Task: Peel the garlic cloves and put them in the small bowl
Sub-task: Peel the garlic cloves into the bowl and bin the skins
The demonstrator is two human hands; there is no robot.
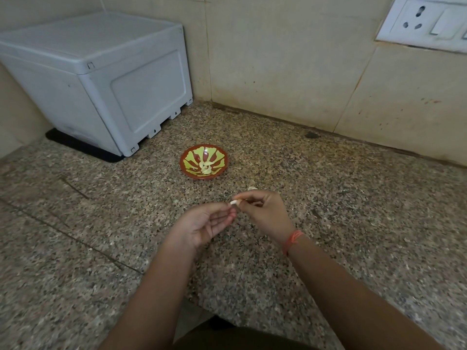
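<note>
A small red bowl (pixel 188 157) with a yellow-green pattern stands on the speckled granite counter (pixel 101 223), holding a few peeled garlic cloves (pixel 206 168). Nearer to me, both hands meet above the counter around one white garlic clove (pixel 234 202). My right hand (pixel 265 213) pinches the clove with thumb and fingertips. My left hand (pixel 204 223) is palm up, its fingertips touching the clove from below. A small pale garlic piece (pixel 252 188) lies on the counter just beyond my right hand, partly hidden by it.
A white plastic box (pixel 101 79) on a black mat stands at the back left against the tiled wall. A wall socket plate (pixel 427 18) is at the top right. Small bits of garlic skin (pixel 405 239) lie scattered on the counter to the right.
</note>
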